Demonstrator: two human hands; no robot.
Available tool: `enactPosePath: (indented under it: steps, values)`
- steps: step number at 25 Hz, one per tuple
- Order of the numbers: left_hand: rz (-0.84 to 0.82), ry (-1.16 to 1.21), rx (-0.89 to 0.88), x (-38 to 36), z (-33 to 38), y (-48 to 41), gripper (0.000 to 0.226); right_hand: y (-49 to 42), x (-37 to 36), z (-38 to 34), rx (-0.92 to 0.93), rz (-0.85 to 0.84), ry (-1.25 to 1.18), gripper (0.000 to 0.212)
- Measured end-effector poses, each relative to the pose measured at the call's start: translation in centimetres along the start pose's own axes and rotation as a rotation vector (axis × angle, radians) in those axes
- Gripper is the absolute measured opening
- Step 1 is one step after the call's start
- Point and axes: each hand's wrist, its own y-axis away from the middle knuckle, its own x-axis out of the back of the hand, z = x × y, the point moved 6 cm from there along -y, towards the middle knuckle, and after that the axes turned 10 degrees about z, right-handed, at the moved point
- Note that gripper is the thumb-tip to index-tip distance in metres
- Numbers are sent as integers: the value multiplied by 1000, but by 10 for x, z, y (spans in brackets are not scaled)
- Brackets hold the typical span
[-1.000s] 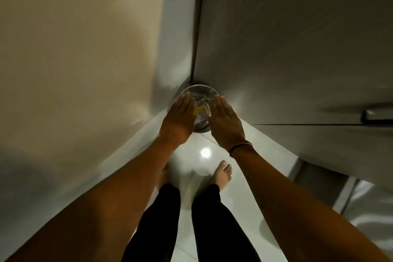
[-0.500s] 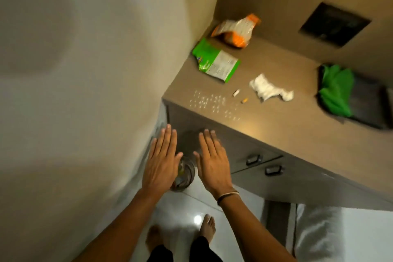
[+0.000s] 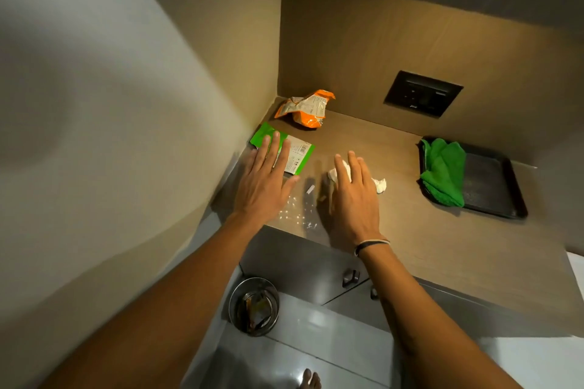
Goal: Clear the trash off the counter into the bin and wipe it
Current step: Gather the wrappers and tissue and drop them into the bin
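Note:
On the brown counter [image 3: 410, 240] lie an orange snack bag [image 3: 308, 109] in the back corner, a green and white packet [image 3: 298, 155], a crumpled white tissue [image 3: 379, 184], a small white scrap [image 3: 310, 189] and scattered crumbs [image 3: 295, 215]. My left hand [image 3: 264, 180] is flat and open, its fingertips over the green packet. My right hand [image 3: 355, 196] is open, fingers spread over the tissue, hiding most of it. Neither hand holds anything. A round metal bin [image 3: 254, 306] with trash inside stands on the floor below the counter's left end.
A green cloth [image 3: 444, 172] lies folded on a dark tray [image 3: 493, 189] at the right of the counter. A dark socket plate [image 3: 423, 93] sits in the back wall. A wall closes the left side. Drawer handles [image 3: 350, 277] stick out below the counter edge.
Both hands rose from the bin on the floor up to the counter. They now hover open over the green packet and the tissue. The view tilted up from floor to counter.

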Motion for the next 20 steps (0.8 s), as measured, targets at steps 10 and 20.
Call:
enactPosePath:
  steps: [10, 20]
  values:
    - [-14, 145, -207, -34, 92, -42, 79, -10, -12, 76, -127, 13, 11, 62]
    - [-40, 91, -243, -58, 133, -44, 20, -15, -15, 94, -89, 93, 14, 28]
